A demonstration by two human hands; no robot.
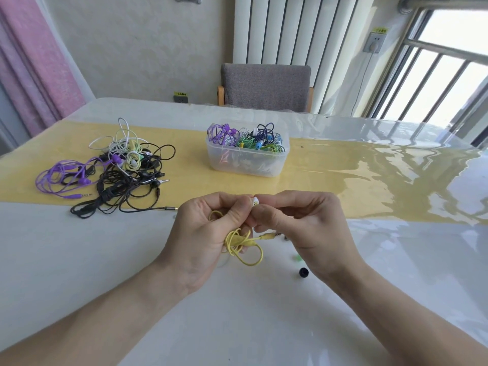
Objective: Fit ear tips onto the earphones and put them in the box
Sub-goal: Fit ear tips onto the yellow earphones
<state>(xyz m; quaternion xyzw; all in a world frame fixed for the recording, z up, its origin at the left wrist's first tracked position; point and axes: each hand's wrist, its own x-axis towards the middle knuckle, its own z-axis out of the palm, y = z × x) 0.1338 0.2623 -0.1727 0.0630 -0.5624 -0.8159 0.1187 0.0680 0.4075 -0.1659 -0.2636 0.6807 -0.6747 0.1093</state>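
Tabletop [79, 260] was white and glossy, with a yellow runner [330, 165] across its far half under a clear cover. Grey chair [265, 84] stood at the far edge, radiator [277, 27] behind it, pink curtain [34, 64] far left, barred window [443, 70] far right. Pile [113, 170] of tangled earphones, purple, black, white and pale green, lay on the runner at left, one black plug reaching onto the white part. Clear box [247, 159] sat mid-runner, well apart from the pile, already stuffed with purple, green, blue and dark earphones up to the rim. Both hands were up over the near tabletop, centre frame, fingertips meeting. Left hand [208, 233] was curled round a bunched yellow cable [244, 247], a loop hanging below the palm, thumb and forefinger pinching the earbud [255, 201] at the top. Right hand [303, 223] pinched at the same earbud from the other side; only a small white bit with a yellow mark showed between the fingers, so couldn't tell whether a tip was on it. Yellow plug [269, 236] stuck out rightward between the hands. Black ear tip [304, 272] lay on the tabletop just below the right wrist, a green tip [297, 257] near it, blurred.
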